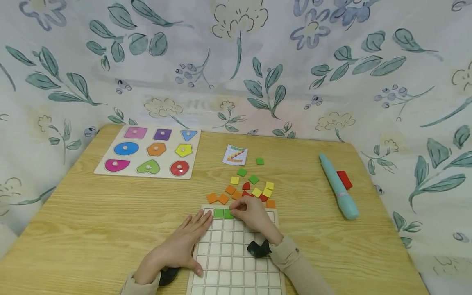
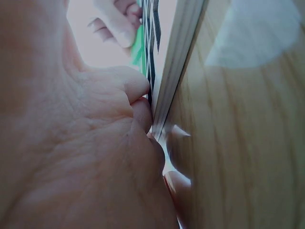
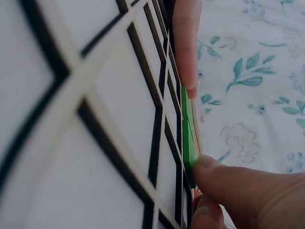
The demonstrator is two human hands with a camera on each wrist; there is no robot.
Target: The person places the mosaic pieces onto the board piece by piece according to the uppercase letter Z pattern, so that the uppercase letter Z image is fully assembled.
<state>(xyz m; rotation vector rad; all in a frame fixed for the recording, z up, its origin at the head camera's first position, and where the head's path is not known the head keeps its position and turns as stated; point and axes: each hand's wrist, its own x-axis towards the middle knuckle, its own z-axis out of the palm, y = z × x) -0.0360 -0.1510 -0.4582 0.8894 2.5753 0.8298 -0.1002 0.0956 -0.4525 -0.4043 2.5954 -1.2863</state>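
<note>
A white grid board [image 1: 225,262] with square cells lies on the table in front of me. Two green square tiles sit side by side in its top row; the left one [image 1: 218,213] lies flat. My right hand [image 1: 252,214] pinches the edge of the right green tile [image 1: 228,214] between thumb and bent forefinger; the right wrist view has the thumb [image 3: 233,183] against that tile. My left hand [image 1: 182,246] rests with straight fingers on the board's left edge, its fingertips near the top left cell. In the left wrist view, its palm [image 2: 86,143] fills much of the picture.
Beyond the board lie loose green, yellow, orange [image 1: 223,199] and red [image 1: 246,186] pieces. A small pattern card [image 1: 235,155] stands behind them. A shape puzzle board [image 1: 147,157] with knobs is at the back left. To the right are a teal tapered object [image 1: 339,188] and a red block [image 1: 344,180].
</note>
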